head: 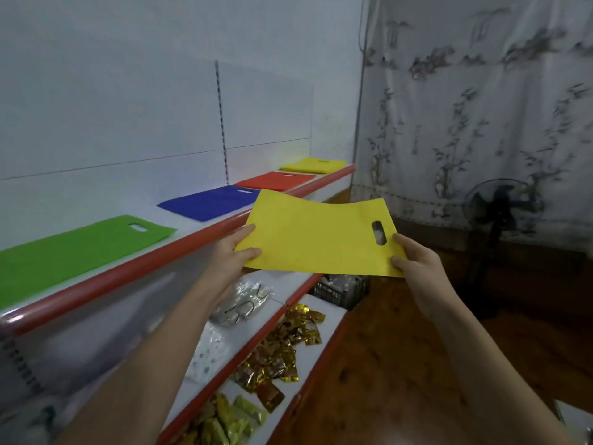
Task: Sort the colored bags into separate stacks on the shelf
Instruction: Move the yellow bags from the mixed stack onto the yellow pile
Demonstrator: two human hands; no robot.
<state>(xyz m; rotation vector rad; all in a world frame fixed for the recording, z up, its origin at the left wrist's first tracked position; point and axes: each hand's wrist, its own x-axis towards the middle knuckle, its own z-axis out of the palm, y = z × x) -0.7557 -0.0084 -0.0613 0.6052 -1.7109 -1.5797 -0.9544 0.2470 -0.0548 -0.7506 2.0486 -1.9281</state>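
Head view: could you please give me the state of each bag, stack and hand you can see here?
held yellow bag: in the air, gripped at both ends
left hand: grips the bag's left edge
right hand: grips the handle-slot end
green stack: flat on the top shelf
blue stack: flat
red stack: flat
yellow stack: flat, farthest along

White top shelf (205,234) with red edge, green bag (73,252), blue bag (210,202), red bag (276,180), yellow stack (313,165) in a row

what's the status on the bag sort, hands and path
Left hand and right hand grip yellow bag by its ends, off the shelf. Yellow stack at far end. Nothing in the way.
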